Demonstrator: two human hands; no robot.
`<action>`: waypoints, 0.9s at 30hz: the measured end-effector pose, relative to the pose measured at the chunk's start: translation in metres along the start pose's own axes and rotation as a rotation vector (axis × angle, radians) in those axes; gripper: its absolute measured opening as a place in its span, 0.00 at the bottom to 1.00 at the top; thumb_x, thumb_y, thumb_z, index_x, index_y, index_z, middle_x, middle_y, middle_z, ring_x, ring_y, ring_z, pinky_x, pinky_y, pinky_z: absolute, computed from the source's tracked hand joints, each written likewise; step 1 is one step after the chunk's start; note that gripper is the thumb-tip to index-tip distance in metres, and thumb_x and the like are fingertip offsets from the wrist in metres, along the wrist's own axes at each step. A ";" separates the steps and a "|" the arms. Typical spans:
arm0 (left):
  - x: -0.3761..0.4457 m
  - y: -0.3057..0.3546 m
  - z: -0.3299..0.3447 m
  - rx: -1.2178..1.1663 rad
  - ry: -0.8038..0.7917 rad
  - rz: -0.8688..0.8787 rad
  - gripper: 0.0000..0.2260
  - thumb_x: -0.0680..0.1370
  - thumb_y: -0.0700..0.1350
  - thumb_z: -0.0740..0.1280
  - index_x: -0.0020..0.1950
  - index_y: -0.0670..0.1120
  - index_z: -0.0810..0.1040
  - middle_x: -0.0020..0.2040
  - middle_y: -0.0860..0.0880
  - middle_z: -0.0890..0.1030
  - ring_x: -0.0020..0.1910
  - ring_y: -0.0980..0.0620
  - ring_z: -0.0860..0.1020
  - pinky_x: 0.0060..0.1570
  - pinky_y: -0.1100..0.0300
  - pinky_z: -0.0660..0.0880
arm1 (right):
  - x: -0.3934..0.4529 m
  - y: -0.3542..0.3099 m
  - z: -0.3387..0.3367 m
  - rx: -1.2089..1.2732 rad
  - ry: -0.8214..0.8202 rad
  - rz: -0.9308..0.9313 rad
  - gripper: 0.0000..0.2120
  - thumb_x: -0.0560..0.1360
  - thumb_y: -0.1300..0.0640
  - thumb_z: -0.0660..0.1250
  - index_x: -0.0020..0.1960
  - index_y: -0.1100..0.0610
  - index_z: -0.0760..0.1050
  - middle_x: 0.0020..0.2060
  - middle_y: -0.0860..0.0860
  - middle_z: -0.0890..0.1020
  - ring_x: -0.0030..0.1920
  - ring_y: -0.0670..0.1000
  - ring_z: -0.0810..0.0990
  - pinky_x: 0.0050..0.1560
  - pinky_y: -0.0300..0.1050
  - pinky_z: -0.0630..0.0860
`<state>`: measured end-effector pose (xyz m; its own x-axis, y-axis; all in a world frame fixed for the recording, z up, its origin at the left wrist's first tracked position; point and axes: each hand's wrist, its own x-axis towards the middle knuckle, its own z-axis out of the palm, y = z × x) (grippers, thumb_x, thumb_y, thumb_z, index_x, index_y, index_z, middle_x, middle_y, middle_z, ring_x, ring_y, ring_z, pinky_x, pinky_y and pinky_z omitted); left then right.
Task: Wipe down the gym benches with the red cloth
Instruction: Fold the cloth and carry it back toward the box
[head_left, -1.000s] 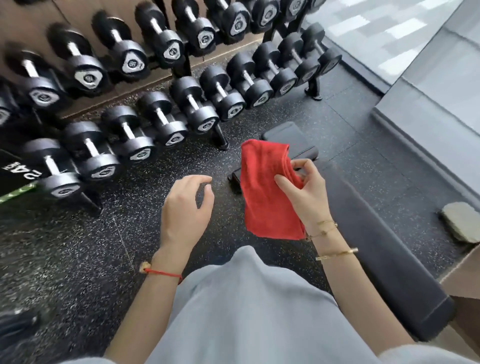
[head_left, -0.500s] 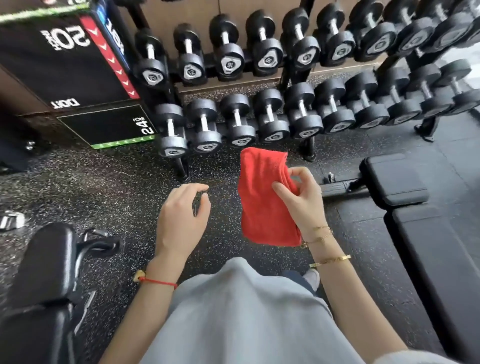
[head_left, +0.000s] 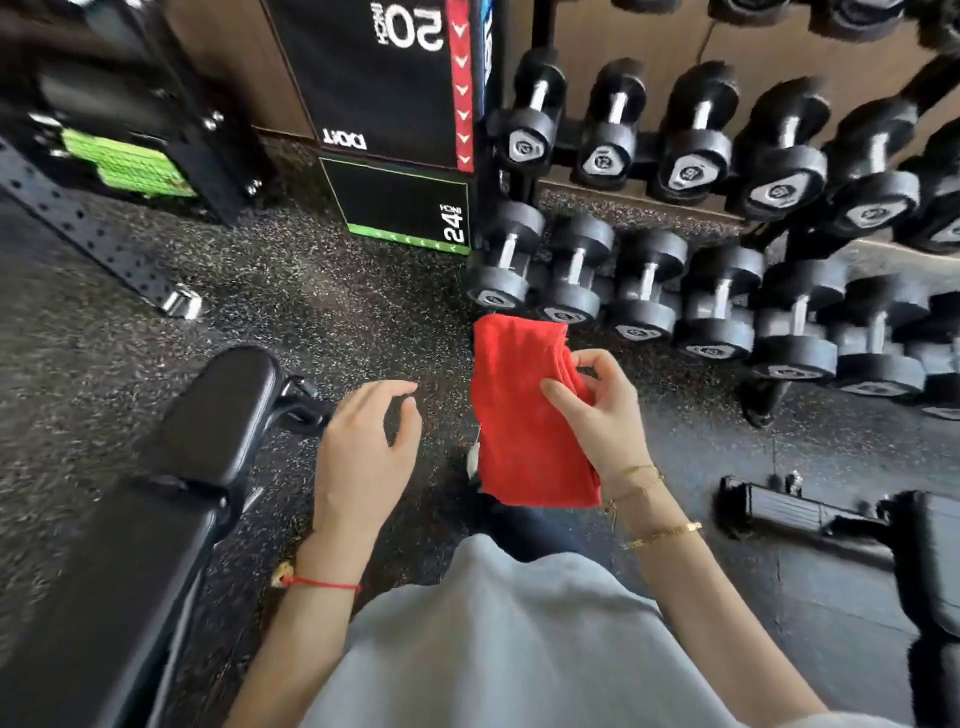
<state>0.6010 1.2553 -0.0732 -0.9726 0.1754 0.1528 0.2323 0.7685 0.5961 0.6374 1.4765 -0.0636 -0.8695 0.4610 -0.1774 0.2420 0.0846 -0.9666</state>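
Note:
The folded red cloth (head_left: 522, 415) hangs in the air at the centre, pinched along its right side by my right hand (head_left: 602, 415). My left hand (head_left: 363, 447) hovers beside it with fingers loosely curled and apart, holding nothing. A black padded bench (head_left: 156, 493) lies at the lower left, its rounded end pointing toward the dumbbell rack, just left of my left hand. Part of a second black bench (head_left: 930, 566) shows at the right edge, with its metal foot (head_left: 779, 506) on the floor.
A two-tier rack of black dumbbells (head_left: 717, 291) runs across the upper right. A black plyo box marked 24 and 50 (head_left: 405, 130) stands at the top centre. A black machine frame with a green label (head_left: 124, 140) fills the upper left. The floor is speckled rubber (head_left: 311, 312).
The view has swung to the left: the right bench slid toward the right edge and the left bench came into view. Both hands and the cloth keep the same pose.

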 end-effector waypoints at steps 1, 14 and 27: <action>0.012 -0.008 -0.002 0.002 0.014 -0.023 0.10 0.80 0.43 0.64 0.59 0.46 0.81 0.56 0.51 0.83 0.57 0.51 0.79 0.59 0.57 0.74 | 0.014 -0.003 0.011 0.000 -0.022 -0.004 0.08 0.72 0.63 0.71 0.48 0.56 0.74 0.43 0.57 0.84 0.40 0.49 0.80 0.47 0.53 0.79; 0.228 -0.089 -0.057 0.050 0.107 -0.133 0.09 0.80 0.42 0.64 0.59 0.46 0.80 0.56 0.51 0.82 0.58 0.49 0.78 0.59 0.55 0.74 | 0.222 -0.088 0.176 0.024 -0.195 -0.050 0.09 0.72 0.63 0.71 0.47 0.54 0.73 0.41 0.54 0.84 0.38 0.49 0.80 0.42 0.50 0.79; 0.413 -0.188 -0.090 0.041 0.199 -0.154 0.10 0.80 0.44 0.63 0.59 0.47 0.80 0.56 0.52 0.82 0.57 0.51 0.79 0.56 0.54 0.77 | 0.378 -0.139 0.324 0.032 -0.226 -0.028 0.09 0.72 0.63 0.71 0.50 0.58 0.74 0.44 0.58 0.84 0.41 0.52 0.80 0.50 0.60 0.78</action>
<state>0.1564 1.1274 -0.0512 -0.9739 -0.0668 0.2170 0.0771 0.8018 0.5926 0.1356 1.3533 -0.0566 -0.9509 0.2488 -0.1843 0.2061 0.0643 -0.9764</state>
